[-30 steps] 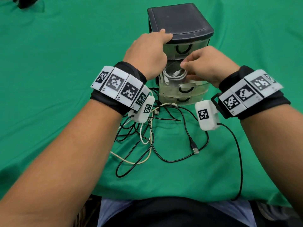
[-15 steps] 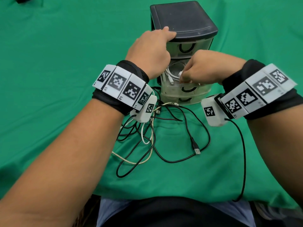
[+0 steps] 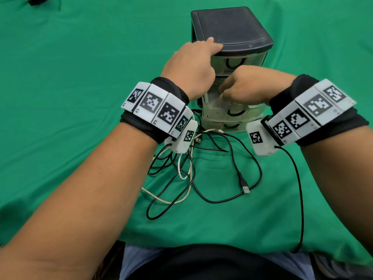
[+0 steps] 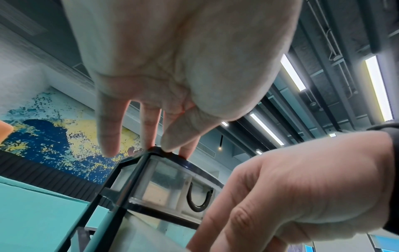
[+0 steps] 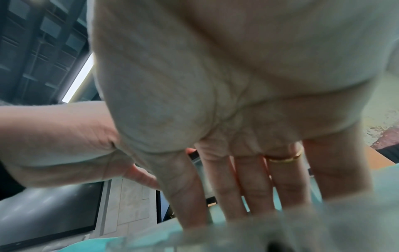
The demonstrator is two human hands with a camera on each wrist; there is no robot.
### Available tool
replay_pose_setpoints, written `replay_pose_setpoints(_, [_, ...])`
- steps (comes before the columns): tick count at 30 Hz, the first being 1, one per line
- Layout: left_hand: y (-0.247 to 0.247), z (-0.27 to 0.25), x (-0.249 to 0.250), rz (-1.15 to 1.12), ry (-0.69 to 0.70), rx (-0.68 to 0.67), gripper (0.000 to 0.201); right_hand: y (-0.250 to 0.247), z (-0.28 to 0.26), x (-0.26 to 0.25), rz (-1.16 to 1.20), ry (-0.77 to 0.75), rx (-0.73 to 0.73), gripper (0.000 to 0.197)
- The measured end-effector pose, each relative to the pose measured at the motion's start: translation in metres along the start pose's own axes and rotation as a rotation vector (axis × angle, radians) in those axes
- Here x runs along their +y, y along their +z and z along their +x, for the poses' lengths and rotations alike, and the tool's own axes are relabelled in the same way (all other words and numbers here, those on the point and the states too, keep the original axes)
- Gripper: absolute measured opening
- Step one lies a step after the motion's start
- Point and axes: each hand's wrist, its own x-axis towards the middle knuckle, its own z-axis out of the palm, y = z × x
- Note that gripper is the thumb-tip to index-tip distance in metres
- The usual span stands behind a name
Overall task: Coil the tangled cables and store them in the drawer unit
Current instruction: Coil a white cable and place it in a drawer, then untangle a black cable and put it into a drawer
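My left hand (image 3: 189,67) rests on the front left corner of the drawer unit (image 3: 232,31). Its fingers are straight, and the tips touch the black lid to hold the unit steady. They hold nothing.

My right hand (image 3: 248,85) reaches down into the second drawer (image 3: 214,107), which is pulled out toward me. From the wrist view the fingers (image 5: 254,184) look straight and point down into the clear drawer. They seem to push something down, but I cannot see any cable under them now, so I cannot tell what is in there. I think a coiled cable is being tucked in, but that is my guess.

The drawer unit stands on the green cloth (image 3: 80,77), near the middle of the far side. Just in front of it, close to me, lies the tangle of cables. There is a black cable (image 3: 232,201) in loose loops, with a USB plug (image 3: 245,189) at its end. A cream cable (image 3: 171,201) is mixed in with it. Neither hand touches them.

So the job is only partly done, I think. The drawer is not yet shut. The black and cream cables must be pulled apart, wound up and put away. The top drawer (image 3: 236,62) and the lowest drawer (image 3: 230,126) are shut.
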Motion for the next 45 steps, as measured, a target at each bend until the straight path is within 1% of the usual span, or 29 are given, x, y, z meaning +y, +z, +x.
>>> replay_pose_setpoints(3, [0.0,0.0,0.0,0.001,0.001,0.005,0.077,0.001,0.001,0.004,-0.029,0.025,0.019,0.025])
replay_pose_setpoints(5, [0.0,0.001,0.0,0.007,0.002,0.007,0.076,0.004,0.002,0.003,-0.063,0.026,0.002,0.026])
replay_pose_setpoints(11, [-0.001,0.0,0.0,0.012,0.004,-0.002,0.076,0.006,0.004,0.001,-0.078,0.013,-0.032,0.04])
replay_pose_setpoints(15, [0.0,0.0,0.001,0.019,0.003,-0.002,0.076,0.005,0.003,0.001,-0.083,0.012,-0.042,0.037])
replay_pose_setpoints(18, [-0.002,0.001,0.0,0.006,0.011,-0.01,0.077,0.001,-0.001,-0.001,-0.064,0.006,-0.016,0.033])
replay_pose_setpoints(22, [-0.017,0.005,-0.004,-0.058,0.056,-0.055,0.076,-0.003,-0.01,-0.01,-0.048,-0.037,0.064,0.032])
replay_pose_setpoints(25, [-0.022,0.003,-0.007,-0.105,0.078,-0.058,0.073,-0.005,-0.017,-0.018,0.005,-0.1,0.132,0.035])
replay_pose_setpoints(27, [-0.022,0.0,-0.011,-0.156,0.08,-0.06,0.068,-0.004,-0.023,-0.021,0.094,-0.138,0.173,0.038])
replay_pose_setpoints(29, [-0.023,-0.01,-0.014,-0.205,0.079,-0.11,0.058,0.001,-0.029,-0.023,0.208,-0.18,0.205,0.034])
replay_pose_setpoints(30, [-0.022,-0.016,-0.016,-0.226,0.08,-0.142,0.05,0.004,-0.032,-0.022,0.273,-0.19,0.216,0.029])
replay_pose_setpoints(32, [-0.021,-0.031,-0.022,-0.245,0.04,-0.205,0.039,0.012,-0.04,-0.019,0.399,-0.17,0.206,0.016])
replay_pose_setpoints(34, [-0.02,-0.047,-0.029,-0.231,-0.017,-0.234,0.032,0.021,-0.047,-0.013,0.469,-0.128,0.175,0.015])
replay_pose_setpoints(36, [-0.021,-0.06,-0.036,-0.196,-0.067,-0.229,0.025,0.03,-0.051,-0.006,0.497,-0.099,0.149,0.016])
replay_pose_setpoints(38, [-0.021,-0.07,-0.041,-0.133,-0.113,-0.224,0.016,0.04,-0.053,-0.002,0.525,-0.085,0.129,0.017])
replay_pose_setpoints(40, [-0.019,-0.077,-0.044,-0.041,-0.147,-0.271,0.008,0.049,-0.054,-0.002,0.548,-0.088,0.106,0.015])
replay_pose_setpoints(43, [-0.011,-0.082,-0.049,0.036,-0.198,-0.364,0.016,0.062,-0.052,-0.007,0.554,-0.114,0.084,0.011])
replay_pose_setpoints(45, [-0.005,-0.085,-0.051,0.058,-0.225,-0.406,0.02,0.069,-0.05,-0.011,0.545,-0.128,0.072,0.015])
